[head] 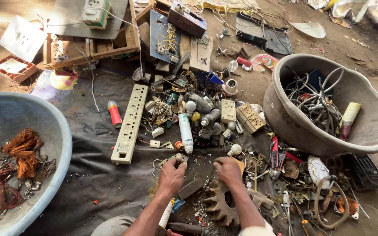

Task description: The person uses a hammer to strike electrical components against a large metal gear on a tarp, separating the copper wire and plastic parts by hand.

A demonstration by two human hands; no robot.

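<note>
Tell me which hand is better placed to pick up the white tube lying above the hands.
Left, probably. The left hand sits just below the white tube, its fingers on a small part. The right hand is farther right, resting over the rusty gear.

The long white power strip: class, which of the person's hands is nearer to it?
Left. The left hand lies just right of the power strip; the right hand is farther right.

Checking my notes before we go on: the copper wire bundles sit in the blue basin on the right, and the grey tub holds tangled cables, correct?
Not quite. In the head view the blue basin with the copper wire bundles is on the left; the grey tub holding tangled cables is on the right.
</note>
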